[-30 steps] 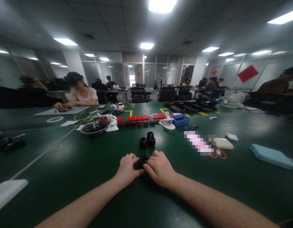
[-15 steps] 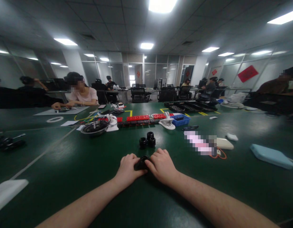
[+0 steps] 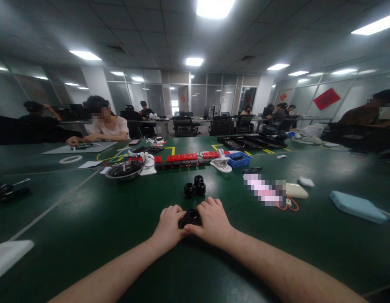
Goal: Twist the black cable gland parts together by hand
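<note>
Both of my hands close round a black, rounded part with a round opening on top [image 3: 192, 215], low over the green table. My left hand [image 3: 170, 225] grips its left side. From the right, my right hand [image 3: 213, 221] wraps it, with the thumb lying across the near side. The fingers cover much of the part, so its exact kind is unclear. Just beyond my hands stand three short black cylinders [image 3: 195, 187] with open tops, grouped close together.
Farther back are a row of red and black modules [image 3: 182, 158], a white clamp-like stand [image 3: 221, 162], a blue bin [image 3: 239, 160] and a round dish [image 3: 124, 171] with cables. A light-blue case [image 3: 357, 206] lies right. Across the table sits a person [image 3: 108, 124].
My right thumb has moved from the part's top rim down across its near side, and the opening shows more fully. The view has shifted slightly.
</note>
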Motion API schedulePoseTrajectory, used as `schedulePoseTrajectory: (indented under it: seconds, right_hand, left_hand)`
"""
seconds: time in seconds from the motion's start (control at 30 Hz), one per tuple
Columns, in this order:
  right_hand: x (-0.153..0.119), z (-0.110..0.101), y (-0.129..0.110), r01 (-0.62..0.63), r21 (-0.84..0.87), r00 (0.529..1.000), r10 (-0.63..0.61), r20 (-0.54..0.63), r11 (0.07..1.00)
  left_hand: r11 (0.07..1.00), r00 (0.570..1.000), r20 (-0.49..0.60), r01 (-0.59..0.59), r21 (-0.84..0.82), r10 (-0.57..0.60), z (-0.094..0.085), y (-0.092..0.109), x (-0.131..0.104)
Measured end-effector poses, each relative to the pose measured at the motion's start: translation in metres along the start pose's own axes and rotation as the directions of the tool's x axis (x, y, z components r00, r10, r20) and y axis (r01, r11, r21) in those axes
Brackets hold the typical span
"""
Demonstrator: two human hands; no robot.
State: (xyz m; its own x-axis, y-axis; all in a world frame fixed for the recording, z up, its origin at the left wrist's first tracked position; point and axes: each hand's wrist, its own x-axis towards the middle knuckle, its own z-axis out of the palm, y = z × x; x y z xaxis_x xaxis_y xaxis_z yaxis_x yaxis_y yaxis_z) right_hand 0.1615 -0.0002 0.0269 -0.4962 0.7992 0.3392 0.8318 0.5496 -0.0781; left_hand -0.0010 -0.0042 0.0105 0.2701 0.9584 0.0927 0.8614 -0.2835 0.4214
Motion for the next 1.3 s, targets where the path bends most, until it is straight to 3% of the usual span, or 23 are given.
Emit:
schedulePoseTrajectory:
  seconds: [0.5, 0.7, 1.3]
  right_hand:
    - [0.000, 0.001, -0.005, -0.038, -0.001, 0.999, 0.038, 0.018, 0.999]
    - [-0.001, 0.000, -0.007, -0.030, 0.012, 0.999, 0.029, 0.041, 0.999]
    - [-0.002, -0.007, -0.008, 0.096, 0.088, 0.995, -0.097, 0.016, 0.992]
  left_hand:
    - [0.999, 0.998, 0.065, -0.019, 0.030, 0.017, -0.001, 0.006, -0.002]
    - [0.999, 0.999, 0.027, -0.032, 0.028, 0.031, 0.000, 0.010, -0.004]
    - [0.997, 0.998, 0.015, -0.061, 0.043, 0.060, 0.001, 0.011, -0.005]
